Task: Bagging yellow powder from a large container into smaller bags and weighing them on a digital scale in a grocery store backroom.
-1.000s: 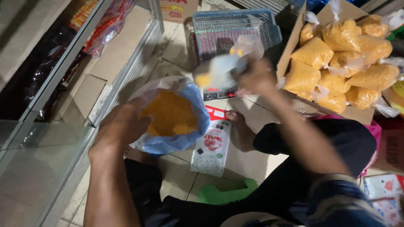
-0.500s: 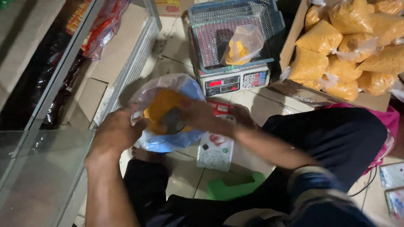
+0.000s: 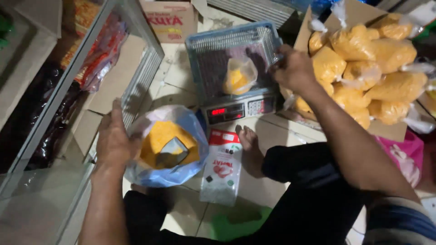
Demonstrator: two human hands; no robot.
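The person is sitting on the floor [image 3: 181, 88]. The left hand [image 3: 113, 143] is gripping the rim of the big bag [image 3: 165, 147], holding it open, and a scoop [image 3: 171, 153] is lying inside it in the yellow powder. The right hand [image 3: 295, 68] is closing its fingers on the right edge of the basket [image 3: 213, 47], which is sitting on the scale [image 3: 238, 109]. A small bag [image 3: 238, 75] of yellow powder is lying in the basket, and its top looks untied. If the right hand is pushing or tipping the basket, the small bag may be falling over and spilling. The basket could also slide off the scale. The big bag is soft and is leaning on the legs, so if the left hand lets go, it may slump and spill powder on the floor. A white packet [image 3: 222, 168] is lying just beside it and could be getting dusty. The box [image 3: 363, 68] of filled bags is very near the right arm, so a bump could knock some out.
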